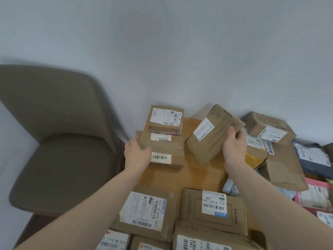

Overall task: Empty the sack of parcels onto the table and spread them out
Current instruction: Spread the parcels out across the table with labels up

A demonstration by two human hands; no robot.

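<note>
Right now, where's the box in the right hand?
Head view, centre-right: the right hand holds the tilted cardboard box above the wooden table, between the left stack of boxes and the right-hand parcel pile.

Along the near edge of the wooden bench, three brown cardboard parcels are cut off by the picture's bottom. At the bench's right edge, a pink padded mailer runs out of frame. Label print is too small to read.
</note>
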